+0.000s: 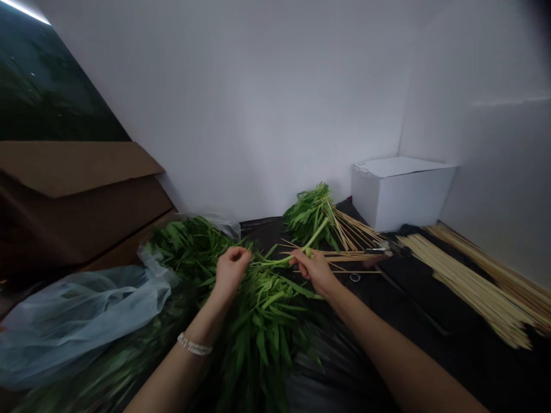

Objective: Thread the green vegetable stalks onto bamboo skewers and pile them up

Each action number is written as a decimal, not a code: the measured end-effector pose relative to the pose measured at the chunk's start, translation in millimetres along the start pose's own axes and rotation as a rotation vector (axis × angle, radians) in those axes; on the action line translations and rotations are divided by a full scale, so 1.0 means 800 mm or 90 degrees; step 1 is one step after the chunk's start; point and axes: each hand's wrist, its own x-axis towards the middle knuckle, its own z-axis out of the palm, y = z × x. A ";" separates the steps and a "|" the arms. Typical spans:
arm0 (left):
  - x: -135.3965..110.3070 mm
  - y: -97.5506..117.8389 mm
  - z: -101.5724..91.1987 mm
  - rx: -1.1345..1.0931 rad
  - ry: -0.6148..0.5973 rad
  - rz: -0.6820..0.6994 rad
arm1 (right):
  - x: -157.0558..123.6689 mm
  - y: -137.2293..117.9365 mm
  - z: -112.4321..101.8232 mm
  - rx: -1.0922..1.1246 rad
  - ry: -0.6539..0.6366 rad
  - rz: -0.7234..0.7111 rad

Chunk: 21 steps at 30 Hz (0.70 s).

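A: Where is the green stem [279,261] held?
B: Above the leafy pile [258,321], mid-sheet. The left hand [230,269] is closed on its leafy end and the right hand [316,269] is pinched on the other.
A: What could be spoiled?
B: The stem might be snapped if bent hard, and the loose skewers [344,255] just beyond could be scattered.
A: Open room?
B: Bare black sheet [430,344] is left near-right; the left edge is crowded by the plastic bag [81,310].
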 end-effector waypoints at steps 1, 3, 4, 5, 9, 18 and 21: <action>0.005 -0.003 -0.004 -0.053 0.034 -0.050 | 0.003 0.000 -0.003 0.025 0.021 0.007; 0.015 -0.008 -0.013 -0.116 0.103 -0.088 | 0.010 0.001 -0.011 0.071 0.063 0.026; 0.019 -0.009 -0.018 -0.134 0.122 -0.075 | 0.013 0.001 -0.015 0.089 0.079 0.036; 0.022 -0.008 -0.022 -0.150 0.132 -0.052 | 0.015 0.001 -0.018 0.105 0.089 0.046; 0.024 0.009 -0.034 -0.152 0.121 0.082 | 0.017 0.002 -0.021 0.154 0.098 0.069; -0.006 0.052 -0.008 0.139 -0.002 0.278 | 0.013 -0.001 -0.017 0.145 0.042 0.070; -0.016 0.050 0.010 0.233 -0.083 0.394 | 0.011 -0.002 -0.016 0.108 0.012 0.045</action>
